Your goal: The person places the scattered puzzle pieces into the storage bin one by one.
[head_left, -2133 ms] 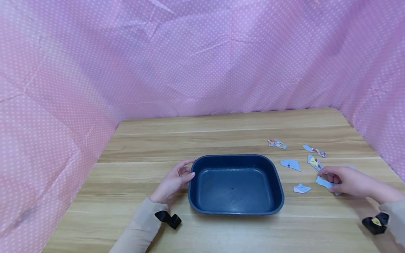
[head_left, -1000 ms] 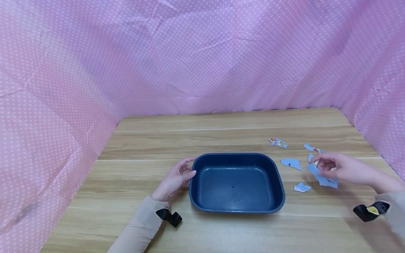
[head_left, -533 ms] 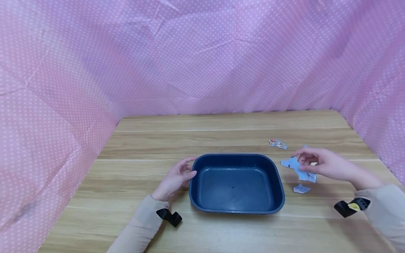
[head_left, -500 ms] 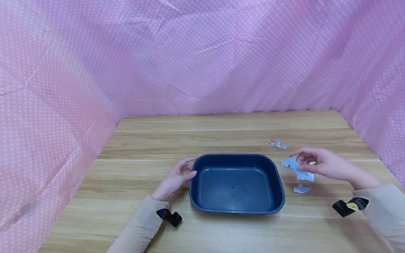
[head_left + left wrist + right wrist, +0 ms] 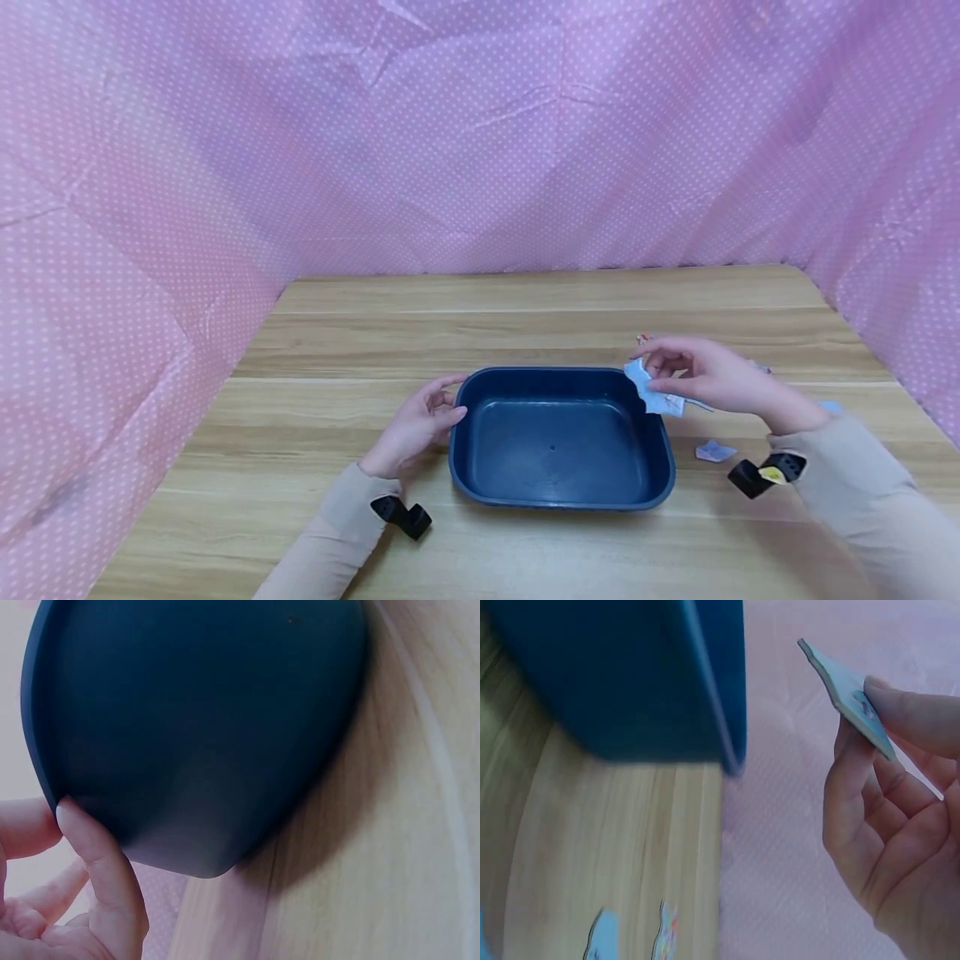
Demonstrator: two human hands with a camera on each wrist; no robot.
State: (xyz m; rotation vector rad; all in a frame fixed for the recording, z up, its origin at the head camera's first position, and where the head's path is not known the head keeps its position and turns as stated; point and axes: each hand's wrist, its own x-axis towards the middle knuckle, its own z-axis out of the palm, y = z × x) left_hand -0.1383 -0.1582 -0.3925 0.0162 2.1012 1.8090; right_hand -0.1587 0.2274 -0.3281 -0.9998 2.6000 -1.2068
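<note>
My left hand (image 5: 411, 429) pinches the left rim of a dark blue plastic tub (image 5: 555, 492), thumb over the edge, as the left wrist view shows. The tub rests on the table, its floor bare. Between thumb and fingers, my right hand (image 5: 708, 377) holds a light blue, irregular puzzle piece (image 5: 663, 404) over the tub's upper right rim. In the right wrist view this thick, card-like piece (image 5: 844, 686) is tilted and has a small dark print. The right hand and forearm cover several pieces on the table behind them.
A small pale blue piece (image 5: 715, 451) lies right of the tub. Another blue piece (image 5: 831, 407) peeks out beyond the right sleeve, and a colourful one (image 5: 642, 338) lies behind the hand. Pink dotted cloth (image 5: 480, 167) hangs around the wooden table (image 5: 240, 467).
My right hand has taken the blue puzzle piece up from the right side of the table and carried it left to the tub's rim. The left hand and tub have hardly moved.
</note>
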